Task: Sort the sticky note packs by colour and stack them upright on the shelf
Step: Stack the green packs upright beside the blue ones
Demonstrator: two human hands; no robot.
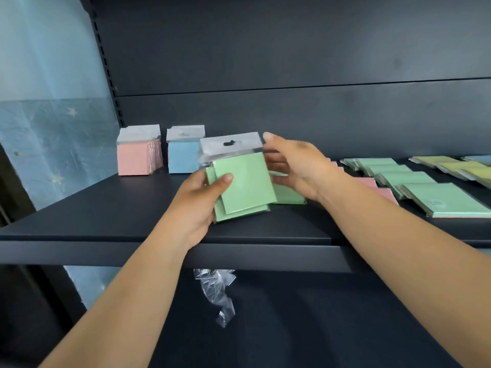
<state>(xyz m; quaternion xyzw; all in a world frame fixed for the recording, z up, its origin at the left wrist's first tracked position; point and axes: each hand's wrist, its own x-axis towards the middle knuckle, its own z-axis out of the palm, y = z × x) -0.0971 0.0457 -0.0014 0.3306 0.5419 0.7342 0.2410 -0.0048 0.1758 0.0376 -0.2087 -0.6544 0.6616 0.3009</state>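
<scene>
— So, which step is this?

— Gathering the greens, I'd judge. The left hand [198, 205] grips a small bundle of green sticky note packs [243, 181], thumb curled over the front face, fingers behind. The bundle is held nearly upright just above the shelf [106, 208], near its front edge at about 6 o'clock from the blue stack.

— And the other hand?

— The right hand [297, 168] has its fingers loosely spread, touching the right edge of the bundle and its clear header flap, squaring it rather than clamping it.

— What does the next move call for?

— Probably aligning the packs flush, then standing them on their lower edges beside the blue ones, leaning so they don't topple. Another green pack [288, 193] lies flat under the right hand, at 3 o'clock from the bundle.

— Counts?

— Two upright stacks stand at 10 and 11 o'clock: a pink stack [138, 155] and a blue stack [183, 152]; packs within each I cannot count. The held bundle shows at least two packs. Out at 3 o'clock lies a fanned row of mint-green packs [414, 181], roughly five, with some yellow packs [457, 167] beyond and pink packs [382, 191] partly hidden by the right forearm. One crumpled plastic wrapper [218, 293] hangs below the shelf.
</scene>
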